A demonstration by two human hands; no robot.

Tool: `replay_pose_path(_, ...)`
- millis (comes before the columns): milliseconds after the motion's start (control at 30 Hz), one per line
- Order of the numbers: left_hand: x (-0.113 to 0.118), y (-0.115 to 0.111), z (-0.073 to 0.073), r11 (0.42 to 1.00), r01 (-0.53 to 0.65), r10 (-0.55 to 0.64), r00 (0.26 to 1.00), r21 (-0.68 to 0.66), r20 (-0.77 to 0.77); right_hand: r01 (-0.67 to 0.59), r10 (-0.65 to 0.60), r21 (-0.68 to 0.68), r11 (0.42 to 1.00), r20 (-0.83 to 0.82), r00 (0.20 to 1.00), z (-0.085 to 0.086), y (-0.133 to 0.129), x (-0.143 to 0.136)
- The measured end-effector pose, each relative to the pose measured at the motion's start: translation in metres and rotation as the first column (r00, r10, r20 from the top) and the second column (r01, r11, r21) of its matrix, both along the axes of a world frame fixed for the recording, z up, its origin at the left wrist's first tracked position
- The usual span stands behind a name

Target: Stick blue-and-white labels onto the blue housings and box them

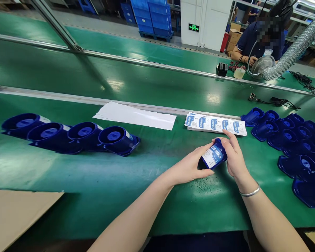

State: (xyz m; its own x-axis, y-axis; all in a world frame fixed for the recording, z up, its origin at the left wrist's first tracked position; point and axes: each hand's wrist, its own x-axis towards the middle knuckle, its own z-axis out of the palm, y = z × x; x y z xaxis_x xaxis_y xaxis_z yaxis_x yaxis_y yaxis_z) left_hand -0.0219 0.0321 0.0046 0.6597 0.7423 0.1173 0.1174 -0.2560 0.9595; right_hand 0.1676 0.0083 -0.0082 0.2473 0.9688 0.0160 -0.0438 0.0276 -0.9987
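Between my two hands is a dark blue plastic housing (pixel 221 161) with a blue-and-white label (pixel 212 156) on its side, tilted toward me. My left hand (pixel 190 164) grips its left end, thumb below and fingers above. My right hand (pixel 233 154) closes around the right end, its forefinger reaching up toward the label sheets. Just beyond lies a stack of label sheets (pixel 203 128) printed with several blue-and-white labels. White backing paper (pixel 136 117) lies to the left of that stack.
Several blue housings (pixel 114 140) with labels stand in a row at left. Many more housings (pixel 290 136) crowd the right side. Cardboard (pixel 20 213) covers the near left corner. Past a metal rail (pixel 146 64), a co-worker (pixel 262 42) sits near a flexible duct (pixel 296 49).
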Motion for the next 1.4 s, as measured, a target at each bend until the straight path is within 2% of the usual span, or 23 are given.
replay_pose_path(133,0.0,0.003,-0.001,0.999,0.036,-0.037,0.999,0.015,0.029,0.044,-0.045,-0.009,0.999,-0.101,0.994,0.004,0.003,0.001)
replay_pose_path(200,0.004,0.0,-0.005,0.999,-0.032,0.032,0.999,0.003,0.018,0.068,-0.071,-0.023,0.997,-0.139,0.988,0.004,0.005,-0.002)
replay_pose_path(267,0.007,-0.004,-0.008,0.988,-0.147,0.147,0.989,0.045,0.001,0.076,-0.083,-0.042,0.996,-0.202,0.976,0.002,0.005,-0.006)
replay_pose_path(367,0.009,-0.011,-0.007,0.92,-0.311,0.32,0.947,0.238,-0.001,0.076,-0.089,-0.058,0.995,-0.274,0.957,-0.004,0.005,-0.008)
replay_pose_path(433,0.007,-0.012,-0.002,0.826,-0.396,0.437,0.899,0.401,-0.013,0.102,-0.11,-0.046,0.994,-0.236,0.966,-0.011,0.005,-0.006)
replay_pose_path(533,-0.003,-0.008,0.008,0.695,-0.396,0.6,0.779,0.6,-0.181,0.129,-0.13,-0.012,0.992,-0.111,0.985,-0.023,0.008,0.0)
replay_pose_path(600,-0.014,-0.005,0.014,0.657,-0.363,0.691,0.642,0.661,-0.334,0.118,-0.117,0.018,0.993,-0.028,0.993,-0.031,0.01,0.003)
replay_pose_path(667,-0.028,-0.004,0.017,0.616,-0.375,0.764,0.5,0.693,-0.408,0.099,-0.102,0.05,0.994,0.058,0.993,-0.038,0.011,0.004)
replay_pose_path(733,-0.044,-0.004,0.016,0.54,-0.409,0.831,0.397,0.736,-0.389,0.084,-0.094,0.078,0.993,0.143,0.985,-0.044,0.01,0.002)
replay_pose_path(833,-0.071,-0.004,0.008,0.397,-0.418,0.91,0.297,0.817,-0.29,0.053,-0.072,0.09,0.995,0.231,0.97,-0.048,0.008,-0.004)
replay_pose_path(900,-0.087,0.0,0.0,0.324,-0.427,0.941,0.234,0.844,-0.243,0.024,-0.044,0.081,0.996,0.26,0.965,-0.049,0.007,-0.008)
replay_pose_path(1000,-0.101,0.005,-0.01,0.27,-0.462,0.963,0.112,0.845,-0.247,-0.014,-0.005,0.062,0.998,0.301,0.954,-0.052,0.006,-0.01)
replay_pose_path(1067,-0.101,0.005,-0.009,0.262,-0.458,0.964,0.074,0.849,-0.257,-0.032,0.013,0.056,0.998,0.321,0.947,-0.055,0.007,-0.009)
replay_pose_path(1133,-0.097,0.003,0.004,0.269,-0.432,0.961,0.067,0.861,-0.267,-0.046,0.024,0.056,0.997,0.336,0.942,-0.058,0.007,-0.006)
replay_pose_path(1233,-0.104,0.006,0.044,0.317,-0.378,0.941,0.013,0.87,-0.338,-0.058,0.038,0.043,0.997,0.372,0.927,-0.063,0.007,-0.001)
replay_pose_path(1300,-0.126,0.016,0.077,0.357,-0.346,0.917,-0.049,0.868,-0.397,-0.066,0.047,0.035,0.997,0.401,0.915,-0.066,0.007,0.003)
replay_pose_path(1400,-0.182,0.037,0.116,0.375,-0.365,0.882,-0.142,0.852,-0.45,-0.086,0.064,0.03,0.996,0.449,0.891,-0.069,0.008,0.006)
